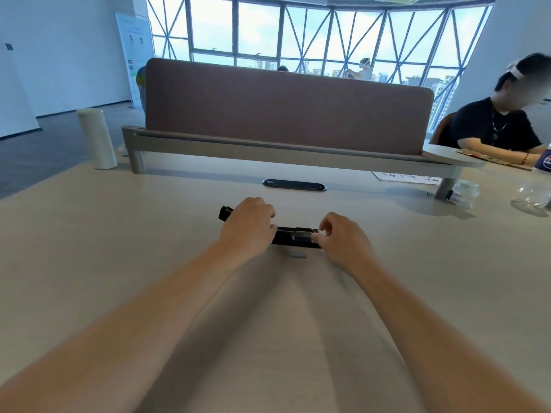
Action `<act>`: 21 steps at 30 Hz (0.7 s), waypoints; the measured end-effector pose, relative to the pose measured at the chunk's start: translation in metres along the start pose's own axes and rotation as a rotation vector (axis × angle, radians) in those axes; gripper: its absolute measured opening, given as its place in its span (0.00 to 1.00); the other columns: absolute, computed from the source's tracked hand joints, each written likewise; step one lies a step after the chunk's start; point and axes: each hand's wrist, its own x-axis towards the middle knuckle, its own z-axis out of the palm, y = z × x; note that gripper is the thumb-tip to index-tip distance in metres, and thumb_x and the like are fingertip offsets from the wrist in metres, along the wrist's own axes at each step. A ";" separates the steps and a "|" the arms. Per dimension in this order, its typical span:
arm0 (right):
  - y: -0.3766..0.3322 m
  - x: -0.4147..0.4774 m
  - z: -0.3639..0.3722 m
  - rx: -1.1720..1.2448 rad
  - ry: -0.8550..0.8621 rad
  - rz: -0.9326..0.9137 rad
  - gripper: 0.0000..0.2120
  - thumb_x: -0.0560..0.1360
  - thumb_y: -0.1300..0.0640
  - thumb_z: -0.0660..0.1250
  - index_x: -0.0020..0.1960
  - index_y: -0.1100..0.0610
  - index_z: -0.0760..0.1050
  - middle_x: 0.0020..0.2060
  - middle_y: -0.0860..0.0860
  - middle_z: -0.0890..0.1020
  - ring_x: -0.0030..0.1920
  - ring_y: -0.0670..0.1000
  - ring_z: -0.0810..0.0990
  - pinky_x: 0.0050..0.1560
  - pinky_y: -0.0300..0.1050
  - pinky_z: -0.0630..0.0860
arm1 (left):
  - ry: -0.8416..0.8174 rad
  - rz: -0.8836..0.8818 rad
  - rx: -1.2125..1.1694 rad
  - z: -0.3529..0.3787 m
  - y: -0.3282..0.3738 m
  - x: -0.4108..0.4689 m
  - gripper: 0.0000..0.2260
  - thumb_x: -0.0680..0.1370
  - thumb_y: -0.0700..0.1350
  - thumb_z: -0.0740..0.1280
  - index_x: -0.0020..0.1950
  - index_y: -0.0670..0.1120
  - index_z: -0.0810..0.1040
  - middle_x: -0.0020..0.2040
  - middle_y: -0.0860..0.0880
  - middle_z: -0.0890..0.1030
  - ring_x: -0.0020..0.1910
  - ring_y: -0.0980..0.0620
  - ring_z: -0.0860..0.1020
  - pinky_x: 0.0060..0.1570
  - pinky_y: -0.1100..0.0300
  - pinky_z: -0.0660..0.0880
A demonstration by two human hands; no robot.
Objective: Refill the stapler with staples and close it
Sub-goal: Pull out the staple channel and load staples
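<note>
You have a black stapler (293, 238) with a silvery strip on a pale beige table (89, 248). Beyond it stand a brown divider panel (286, 108) and a cream-white bottle (97, 138).

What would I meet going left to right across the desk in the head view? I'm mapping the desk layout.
White bottle → left hand → stapler → right hand → sheet of paper → clear cup.
</note>
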 end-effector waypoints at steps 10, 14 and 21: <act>-0.006 -0.017 0.005 0.068 -0.242 -0.076 0.09 0.71 0.51 0.72 0.51 0.49 0.84 0.48 0.48 0.84 0.47 0.50 0.80 0.44 0.43 0.72 | -0.081 0.065 0.007 0.007 0.017 -0.007 0.13 0.79 0.48 0.65 0.61 0.45 0.78 0.57 0.47 0.78 0.60 0.46 0.74 0.56 0.52 0.72; -0.008 -0.015 0.007 0.078 -0.234 -0.088 0.07 0.71 0.54 0.71 0.48 0.50 0.84 0.45 0.47 0.82 0.44 0.49 0.78 0.37 0.39 0.68 | -0.072 0.057 -0.006 0.006 0.018 -0.010 0.11 0.78 0.47 0.66 0.58 0.46 0.79 0.54 0.47 0.80 0.57 0.46 0.75 0.56 0.49 0.74; -0.009 -0.009 0.004 0.036 -0.173 -0.113 0.05 0.73 0.53 0.69 0.47 0.51 0.82 0.44 0.48 0.82 0.45 0.51 0.79 0.43 0.45 0.74 | -0.077 0.064 -0.039 0.009 0.018 -0.008 0.12 0.79 0.47 0.65 0.61 0.45 0.78 0.57 0.47 0.79 0.59 0.46 0.75 0.57 0.50 0.73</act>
